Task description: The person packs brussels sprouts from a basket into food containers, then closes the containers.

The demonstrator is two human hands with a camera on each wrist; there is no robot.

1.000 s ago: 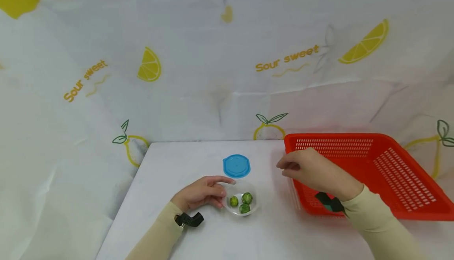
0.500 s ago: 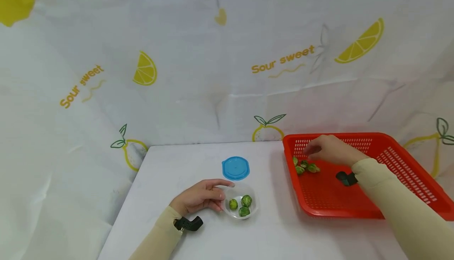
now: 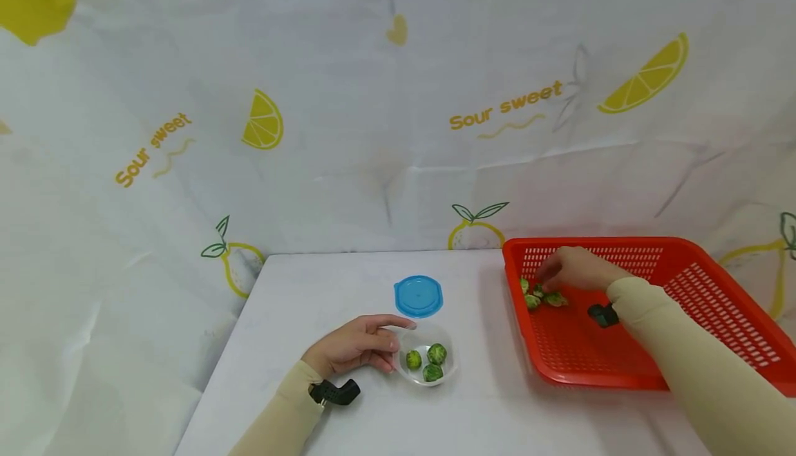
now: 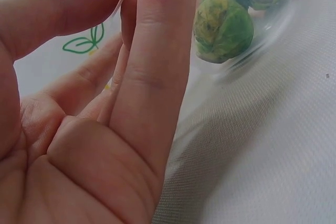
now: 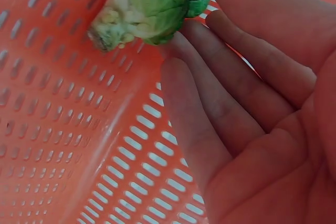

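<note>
My left hand (image 3: 354, 347) holds a small clear plastic bowl (image 3: 429, 332) by its left rim, the thin wall pinched between thumb and fingers in the left wrist view. Inside the bowl lie 3 Brussels sprouts (image 3: 437, 354). My right hand (image 3: 578, 269) reaches down into the red basket (image 3: 597, 377) at its far left corner, over several Brussels sprouts (image 3: 555, 299). In the right wrist view its fingers are fairly straight, with the fingertips right at a leafy green sprout (image 5: 155, 3) and the thumb tip beside a darker one.
A blue lid (image 3: 419, 296) lies flat on the white table (image 3: 323, 290) just beyond the bowl. The basket's slotted walls rise around the right hand. A white cloth printed with lemons (image 3: 373, 131) hangs behind the table.
My right hand has moved from above the basket's left edge, right and away from me, down into the basket at the sprouts. The left hand stays on the bowl.
</note>
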